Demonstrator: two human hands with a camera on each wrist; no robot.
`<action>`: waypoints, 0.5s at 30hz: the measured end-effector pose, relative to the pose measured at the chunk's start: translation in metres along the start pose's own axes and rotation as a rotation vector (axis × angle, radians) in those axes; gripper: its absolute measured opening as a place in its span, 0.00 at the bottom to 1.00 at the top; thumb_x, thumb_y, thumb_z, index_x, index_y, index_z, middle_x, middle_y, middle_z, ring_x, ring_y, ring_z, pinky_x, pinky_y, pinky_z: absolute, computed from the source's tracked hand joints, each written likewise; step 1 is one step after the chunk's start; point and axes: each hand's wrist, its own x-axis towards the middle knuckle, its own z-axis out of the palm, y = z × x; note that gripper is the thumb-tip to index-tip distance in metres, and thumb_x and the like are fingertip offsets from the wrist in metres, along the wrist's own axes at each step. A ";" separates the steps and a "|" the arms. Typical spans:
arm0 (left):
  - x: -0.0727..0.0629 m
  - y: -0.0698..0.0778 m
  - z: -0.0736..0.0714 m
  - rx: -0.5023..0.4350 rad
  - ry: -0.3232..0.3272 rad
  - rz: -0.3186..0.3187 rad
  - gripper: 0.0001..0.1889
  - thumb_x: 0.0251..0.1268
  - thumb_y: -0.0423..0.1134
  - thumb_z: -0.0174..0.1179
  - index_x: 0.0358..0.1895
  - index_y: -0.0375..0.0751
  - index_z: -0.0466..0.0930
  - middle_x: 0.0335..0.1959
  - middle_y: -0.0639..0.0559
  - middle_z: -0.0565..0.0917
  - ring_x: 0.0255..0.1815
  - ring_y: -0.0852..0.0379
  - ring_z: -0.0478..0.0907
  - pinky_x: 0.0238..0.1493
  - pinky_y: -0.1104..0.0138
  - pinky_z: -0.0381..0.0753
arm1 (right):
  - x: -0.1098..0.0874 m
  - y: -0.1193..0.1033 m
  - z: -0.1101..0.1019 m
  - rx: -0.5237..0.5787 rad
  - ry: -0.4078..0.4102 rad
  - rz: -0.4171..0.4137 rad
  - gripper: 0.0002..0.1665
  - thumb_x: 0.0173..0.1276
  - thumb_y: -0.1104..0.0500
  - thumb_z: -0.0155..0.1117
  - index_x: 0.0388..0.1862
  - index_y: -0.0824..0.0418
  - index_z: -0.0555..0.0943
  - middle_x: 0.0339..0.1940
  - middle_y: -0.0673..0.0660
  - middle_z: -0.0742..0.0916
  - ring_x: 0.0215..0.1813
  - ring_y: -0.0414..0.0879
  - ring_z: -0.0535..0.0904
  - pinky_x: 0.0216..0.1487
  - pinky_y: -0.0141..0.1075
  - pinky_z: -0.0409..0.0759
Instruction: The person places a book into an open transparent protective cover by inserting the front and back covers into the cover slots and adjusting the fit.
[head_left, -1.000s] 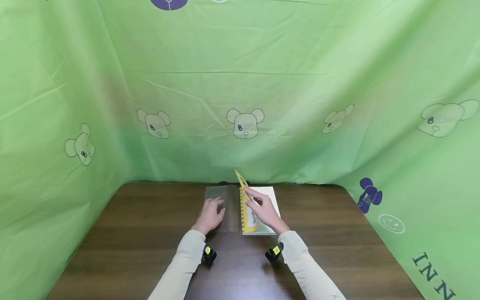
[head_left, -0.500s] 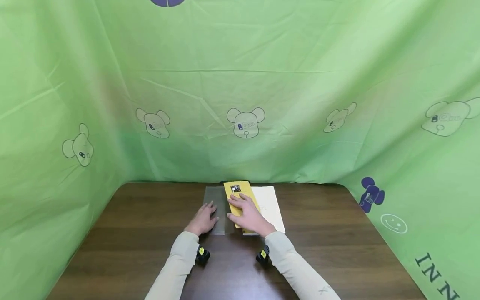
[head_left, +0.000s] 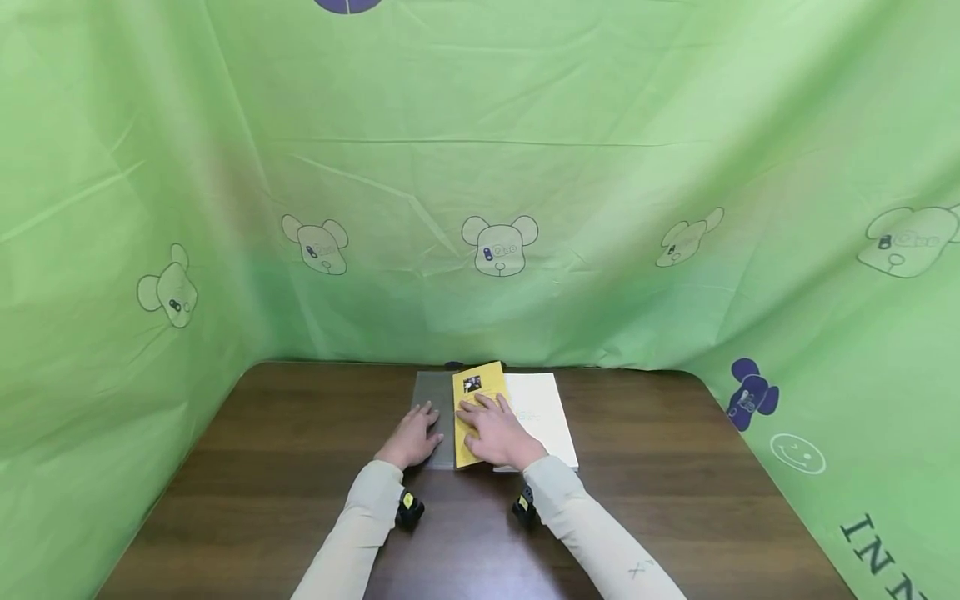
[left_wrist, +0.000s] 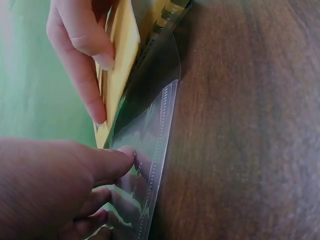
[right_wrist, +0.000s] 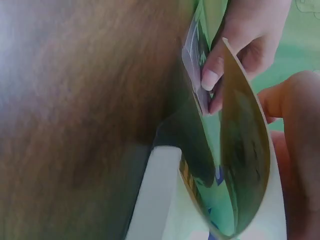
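A thick book lies at the far middle of the table, its white first page (head_left: 546, 417) facing up on the right. Its yellow cover (head_left: 480, 379), with a small dark photo printed on it, is folded over to the left. My right hand (head_left: 497, 432) rests on this yellow cover, fingers spread. The cover bows up from the page in the right wrist view, above the book's page block (right_wrist: 156, 195). To the left, my left hand (head_left: 408, 437) lies on a clear plastic cover (head_left: 433, 387). Its thumb touches the plastic near the yellow edge in the left wrist view.
The brown wooden table (head_left: 300, 467) extends around the book on both sides and in front. A green printed cloth (head_left: 405, 175) hangs behind and along both sides. Each wrist wears a small black camera, such as the left camera (head_left: 408, 510).
The yellow cover, raised in my right hand's fingers a second ago, has swung left and lowered over the clear plastic. My right hand has moved left with it and now lies flatter. My left hand shifted slightly.
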 end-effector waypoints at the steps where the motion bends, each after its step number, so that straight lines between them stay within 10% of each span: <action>1: 0.001 -0.001 0.001 -0.008 0.004 0.007 0.25 0.68 0.33 0.64 0.64 0.22 0.75 0.72 0.25 0.68 0.75 0.26 0.60 0.75 0.42 0.62 | 0.001 0.001 0.000 -0.007 -0.001 -0.005 0.31 0.69 0.52 0.53 0.70 0.58 0.78 0.75 0.55 0.76 0.80 0.59 0.62 0.79 0.63 0.50; 7: 0.001 -0.009 0.006 0.002 0.033 0.066 0.25 0.71 0.37 0.62 0.65 0.22 0.74 0.70 0.23 0.69 0.73 0.25 0.62 0.75 0.44 0.64 | 0.001 0.007 -0.001 -0.032 -0.004 -0.009 0.29 0.68 0.50 0.57 0.66 0.57 0.81 0.73 0.55 0.78 0.78 0.57 0.65 0.79 0.64 0.50; 15: -0.001 0.001 0.001 0.001 -0.016 -0.006 0.25 0.70 0.34 0.64 0.65 0.22 0.74 0.73 0.25 0.67 0.76 0.27 0.59 0.75 0.42 0.62 | 0.000 0.011 0.000 -0.053 0.043 -0.005 0.27 0.64 0.46 0.63 0.60 0.54 0.86 0.74 0.60 0.76 0.78 0.63 0.63 0.78 0.67 0.50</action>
